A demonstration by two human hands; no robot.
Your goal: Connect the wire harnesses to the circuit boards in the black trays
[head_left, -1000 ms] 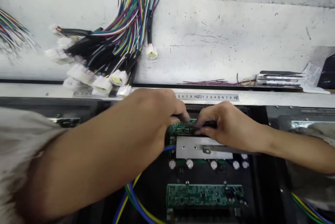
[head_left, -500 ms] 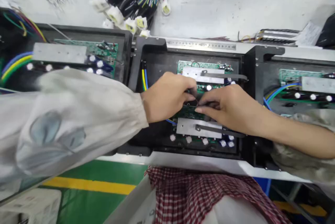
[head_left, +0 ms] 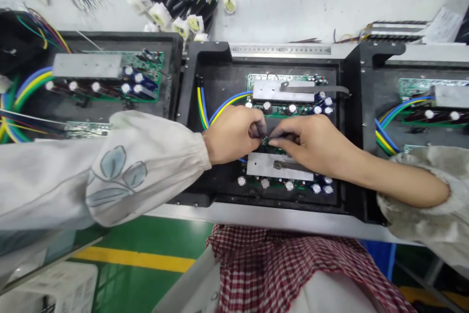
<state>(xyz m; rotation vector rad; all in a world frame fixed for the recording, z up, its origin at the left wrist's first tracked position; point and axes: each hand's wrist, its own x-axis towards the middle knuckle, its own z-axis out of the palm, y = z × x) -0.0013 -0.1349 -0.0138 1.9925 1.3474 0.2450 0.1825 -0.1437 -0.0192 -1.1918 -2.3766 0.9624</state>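
A small dark part [head_left: 264, 130] is pinched between the fingertips of both hands, the left hand [head_left: 230, 135] and the right hand [head_left: 308, 144] being closed on it from either side; its long axis cannot be made out. A green circuit board [head_left: 273, 149] is seen directly under the hands, and an aluminium plate [head_left: 262, 165] carrying a dark bar [head_left: 293, 165], laid left to right, lies just below them inside a black tray [head_left: 194, 83].

L hand [head_left: 230, 135] + R hand [head_left: 311, 147] closer | cam tilted dn
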